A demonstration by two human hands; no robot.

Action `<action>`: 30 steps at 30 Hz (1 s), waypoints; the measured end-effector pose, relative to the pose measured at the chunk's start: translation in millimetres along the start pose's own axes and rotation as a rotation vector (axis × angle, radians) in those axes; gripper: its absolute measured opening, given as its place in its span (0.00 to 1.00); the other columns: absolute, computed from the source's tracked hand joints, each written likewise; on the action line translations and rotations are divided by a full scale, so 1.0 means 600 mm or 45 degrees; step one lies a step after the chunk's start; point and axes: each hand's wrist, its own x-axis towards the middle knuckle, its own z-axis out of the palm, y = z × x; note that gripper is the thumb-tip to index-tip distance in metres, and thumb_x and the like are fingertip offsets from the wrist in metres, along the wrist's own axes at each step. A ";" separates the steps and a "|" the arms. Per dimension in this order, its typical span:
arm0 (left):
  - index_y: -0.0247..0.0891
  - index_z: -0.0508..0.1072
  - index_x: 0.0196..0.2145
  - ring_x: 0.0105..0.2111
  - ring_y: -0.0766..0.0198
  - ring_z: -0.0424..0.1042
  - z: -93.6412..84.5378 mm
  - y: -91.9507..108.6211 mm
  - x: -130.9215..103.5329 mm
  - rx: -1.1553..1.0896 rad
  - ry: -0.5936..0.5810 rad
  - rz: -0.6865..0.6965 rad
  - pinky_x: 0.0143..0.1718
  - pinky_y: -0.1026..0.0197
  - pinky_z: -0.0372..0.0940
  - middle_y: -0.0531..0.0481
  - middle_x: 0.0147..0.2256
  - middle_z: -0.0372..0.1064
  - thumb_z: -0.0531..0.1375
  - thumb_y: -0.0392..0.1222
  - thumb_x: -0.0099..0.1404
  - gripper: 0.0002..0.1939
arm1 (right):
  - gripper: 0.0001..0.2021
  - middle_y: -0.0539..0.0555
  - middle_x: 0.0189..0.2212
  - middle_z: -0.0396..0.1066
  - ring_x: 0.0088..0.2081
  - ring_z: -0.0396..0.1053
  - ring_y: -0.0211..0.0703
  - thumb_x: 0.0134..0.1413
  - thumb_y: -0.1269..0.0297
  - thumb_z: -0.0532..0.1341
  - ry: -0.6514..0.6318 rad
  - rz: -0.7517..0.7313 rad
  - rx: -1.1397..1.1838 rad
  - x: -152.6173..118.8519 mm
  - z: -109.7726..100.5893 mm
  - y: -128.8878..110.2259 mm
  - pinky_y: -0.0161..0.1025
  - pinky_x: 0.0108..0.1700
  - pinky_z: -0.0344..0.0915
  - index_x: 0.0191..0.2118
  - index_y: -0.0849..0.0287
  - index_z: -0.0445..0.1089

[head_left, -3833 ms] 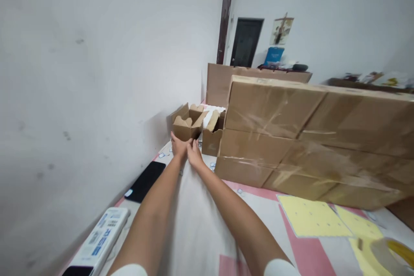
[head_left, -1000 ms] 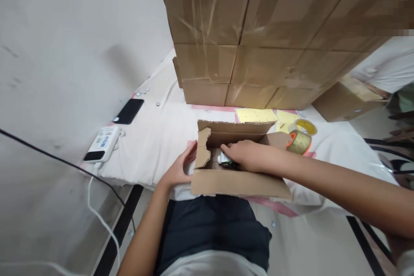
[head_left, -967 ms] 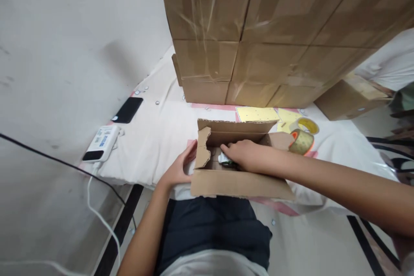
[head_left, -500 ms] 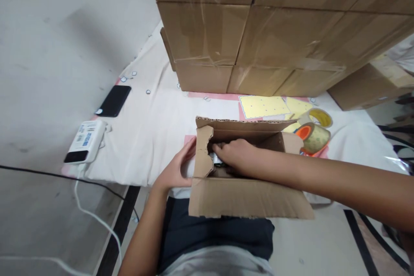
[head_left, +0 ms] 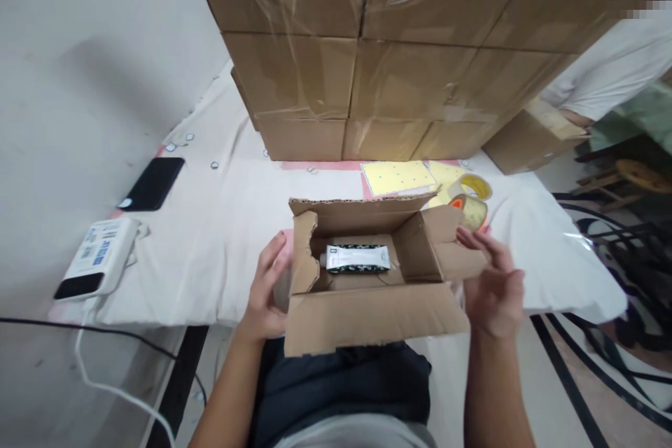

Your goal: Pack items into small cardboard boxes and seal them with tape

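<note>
An open cardboard box (head_left: pixel 378 315) stands at the table's near edge with its flaps spread. Inside it, a white tube with dark patterned edges (head_left: pixel 358 258) lies flat on the bottom, toward the left. My left hand (head_left: pixel 269 290) is at the box's left side, fingers apart, with the thumb near the front corner. To the right, my right hand (head_left: pixel 493 283) is spread open beside the right flap, holding nothing.
Stacked taped cartons (head_left: pixel 299 77) rise behind the box. Tape rolls (head_left: pixel 472 213) lie at the right on the cloth (head_left: pixel 210 245). A phone (head_left: pixel 156 184) and a white device (head_left: pixel 97 259) are at left. Another person's sleeve (head_left: pixel 614 77) shows beside a carton (head_left: pixel 530 136).
My right hand has come out of the box and moved to its right side, opening. The white tube now shows fully inside. A person's sleeve has appeared at the upper right.
</note>
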 end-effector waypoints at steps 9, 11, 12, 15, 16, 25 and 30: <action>0.48 0.77 0.51 0.53 0.51 0.74 0.053 0.095 0.038 0.034 0.207 -0.005 0.62 0.38 0.64 0.47 0.45 0.79 0.55 0.53 0.71 0.17 | 0.27 0.58 0.53 0.74 0.63 0.63 0.59 0.63 0.37 0.50 -0.474 -0.096 -0.217 -0.021 0.028 0.008 0.60 0.66 0.56 0.56 0.47 0.72; 0.49 0.66 0.62 0.54 0.53 0.74 0.059 0.107 0.042 -0.032 0.312 -0.257 0.61 0.43 0.65 0.46 0.50 0.76 0.60 0.48 0.69 0.24 | 0.23 0.58 0.58 0.70 0.62 0.65 0.56 0.64 0.47 0.58 -0.391 -0.081 -0.179 -0.017 0.029 0.012 0.57 0.63 0.60 0.62 0.46 0.64; 0.50 0.60 0.65 0.56 0.53 0.72 0.061 0.112 0.044 -0.051 0.329 -0.333 0.61 0.44 0.65 0.45 0.55 0.73 0.61 0.46 0.68 0.30 | 0.26 0.58 0.61 0.67 0.62 0.65 0.55 0.62 0.52 0.61 -0.355 -0.089 -0.159 -0.013 0.032 0.014 0.56 0.62 0.61 0.63 0.46 0.60; 0.51 0.56 0.67 0.67 0.53 0.58 0.058 0.120 0.055 0.005 0.262 -0.318 0.66 0.46 0.59 0.45 0.67 0.57 0.61 0.44 0.68 0.33 | 0.34 0.59 0.68 0.57 0.68 0.56 0.55 0.57 0.55 0.64 -0.368 -0.140 -0.095 0.006 0.046 0.014 0.55 0.64 0.59 0.66 0.46 0.53; 0.52 0.56 0.67 0.69 0.52 0.53 0.056 0.121 0.058 0.052 0.233 -0.293 0.67 0.46 0.57 0.47 0.69 0.52 0.61 0.43 0.67 0.33 | 0.36 0.58 0.70 0.53 0.70 0.53 0.55 0.56 0.53 0.63 -0.407 -0.151 -0.076 0.015 0.051 0.012 0.55 0.65 0.58 0.68 0.46 0.51; 0.53 0.69 0.60 0.68 0.52 0.55 0.045 0.102 0.058 0.077 0.027 -0.167 0.69 0.42 0.52 0.51 0.67 0.58 0.54 0.44 0.72 0.20 | 0.20 0.57 0.43 0.76 0.51 0.73 0.57 0.59 0.49 0.61 -0.400 -0.260 0.053 0.044 0.082 0.024 0.61 0.61 0.61 0.53 0.52 0.68; 0.48 0.77 0.49 0.65 0.50 0.59 0.055 0.070 0.056 0.102 0.107 0.061 0.67 0.37 0.53 0.49 0.60 0.66 0.50 0.48 0.73 0.17 | 0.16 0.52 0.28 0.75 0.48 0.75 0.60 0.55 0.45 0.63 -0.264 -0.266 0.183 0.040 0.091 0.051 0.66 0.58 0.62 0.40 0.51 0.70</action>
